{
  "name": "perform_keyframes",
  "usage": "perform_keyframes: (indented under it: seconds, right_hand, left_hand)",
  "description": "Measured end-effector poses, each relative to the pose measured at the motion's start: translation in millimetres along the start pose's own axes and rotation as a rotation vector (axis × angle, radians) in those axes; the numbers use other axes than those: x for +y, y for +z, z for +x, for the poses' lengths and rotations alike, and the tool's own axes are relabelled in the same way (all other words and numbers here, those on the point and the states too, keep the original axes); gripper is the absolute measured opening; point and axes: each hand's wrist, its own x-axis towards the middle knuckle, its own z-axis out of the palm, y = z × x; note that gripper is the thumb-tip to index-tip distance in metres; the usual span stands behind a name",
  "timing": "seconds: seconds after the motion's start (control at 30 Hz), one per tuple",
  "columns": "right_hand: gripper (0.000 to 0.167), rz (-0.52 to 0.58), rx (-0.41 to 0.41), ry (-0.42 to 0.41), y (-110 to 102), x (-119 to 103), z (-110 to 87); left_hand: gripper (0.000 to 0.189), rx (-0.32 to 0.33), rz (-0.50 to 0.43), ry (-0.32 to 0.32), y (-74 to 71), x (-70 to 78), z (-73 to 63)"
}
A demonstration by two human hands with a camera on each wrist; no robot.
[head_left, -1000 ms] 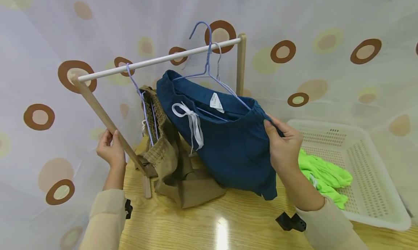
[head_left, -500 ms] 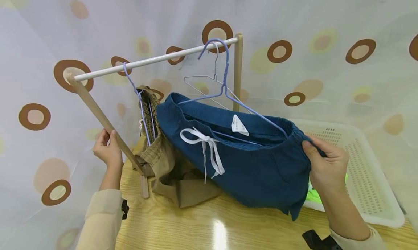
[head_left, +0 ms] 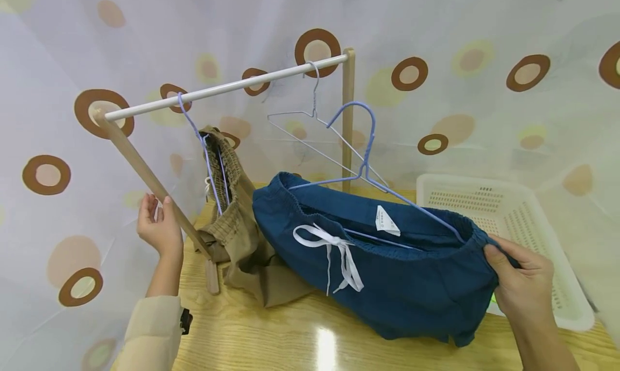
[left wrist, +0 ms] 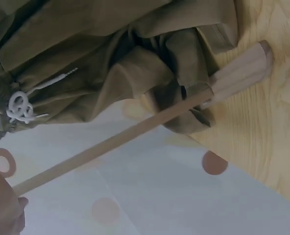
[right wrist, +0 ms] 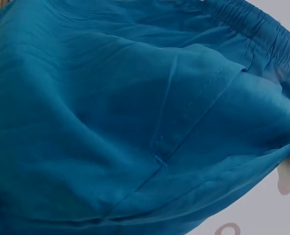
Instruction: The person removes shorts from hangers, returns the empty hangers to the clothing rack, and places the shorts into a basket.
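My right hand (head_left: 525,277) pinches the right side of the waistband of dark blue shorts (head_left: 382,285) with a white drawstring bow. A lavender wire hanger (head_left: 365,163) sits inside the waistband, its hook up and away from the rail. In the right wrist view the blue shorts (right wrist: 135,112) fill most of the picture. My left hand (head_left: 160,228) is at the slanted wooden leg (head_left: 140,163) of a clothes rack, thumb near the wood and fingers spread apart from it. The left wrist view shows the wooden leg (left wrist: 106,147) running up to the left hand (left wrist: 3,205).
Brown trousers (head_left: 242,242) hang on another lavender hanger at the left of the white rail (head_left: 227,88). A bare wire hanger (head_left: 315,112) hangs near the rail's right end. A white plastic basket (head_left: 557,252) stands at right on the wooden table (head_left: 271,344).
The right hand has brought the blue shorts and hanger down and to the right, away from the rail, uncovering the bare hanger. The left hand's fingers have spread from the wooden leg.
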Motion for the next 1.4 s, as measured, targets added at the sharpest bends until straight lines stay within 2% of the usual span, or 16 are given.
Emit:
perform_keyframes:
  seconds: [0.07,0.13,0.27,0.33,0.4,0.47,0.63,0.7,0.77,0.87,0.93,1.07,1.13,1.2,1.3,1.4]
  right_hand:
    - [0.021,0.037,0.002,-0.003,-5.4,-3.0,-3.2]
    - [0.022,0.05,0.007,-0.005,-10.5,-6.1,-6.0]
    - [0.023,0.068,0.021,-0.012,-20.1,-12.3,-10.5]
    - [0.023,0.072,0.017,-0.019,-24.8,-15.7,-11.8]
    - [0.023,0.073,0.0,-0.02,-29.7,-19.7,-12.7]
    - [0.023,0.055,-0.018,-0.016,-34.5,-24.6,-12.8]
    - [0.023,0.031,-0.026,0.014,-41.6,-32.5,-10.9]
    - [0.023,0.033,-0.034,0.022,-43.0,-34.0,-8.8]
    - [0.023,0.032,-0.052,0.025,-44.2,-35.9,-6.6]
    - [0.023,0.038,-0.092,0.028,-45.9,-39.1,-3.0]
    - [0.023,0.042,-0.114,0.029,-46.7,-40.6,-0.3]
    - [0.023,0.043,-0.15,0.028,-48.4,-41.8,6.3]
    - [0.023,0.025,-0.154,0.032,-48.9,-41.8,8.7]
    - [0.024,0.006,-0.155,0.045,-49.4,-41.5,10.5]
    - [0.025,-0.012,-0.16,0.077,-50.5,-39.8,11.3]
    - [0.026,-0.014,-0.171,0.105,-51.9,-37.7,11.1]
  left_hand:
    - [0.048,0.011,-0.012,0.019,-1.4,2.6,-5.2]
    - [0.047,0.011,-0.084,0.057,-0.5,11.1,-15.8]
    - [0.041,-0.05,-0.229,0.187,6.9,30.4,-43.7]
    - [0.037,-0.116,-0.316,0.248,11.8,40.3,-57.8]
    - [0.034,-0.199,-0.353,0.307,15.9,49.4,-70.8]
    - [0.033,-0.285,-0.419,0.33,20.5,57.7,-83.2]
    - [0.035,-0.483,-0.502,0.329,26.5,71.7,-110.1]
    - [0.036,-0.568,-0.489,0.333,29.0,73.4,-120.7]
    - [0.038,-0.658,-0.452,0.358,33.1,72.7,-131.4]
    - [0.042,-0.782,-0.337,0.437,41.0,68.5,-144.8]
    - [0.046,-0.852,-0.225,0.486,45.6,64.4,-150.7]
    - [0.051,-0.947,0.086,0.563,51.4,58.1,-156.2]
    - [0.053,-0.991,0.232,0.563,53.5,56.9,-157.8]
    - [0.057,-1.038,0.356,0.525,55.5,56.6,-159.4]
    - [0.06,-1.088,0.478,0.441,58.7,55.3,-161.2]
    - [0.058,-1.094,0.525,0.427,60.9,52.1,-161.6]
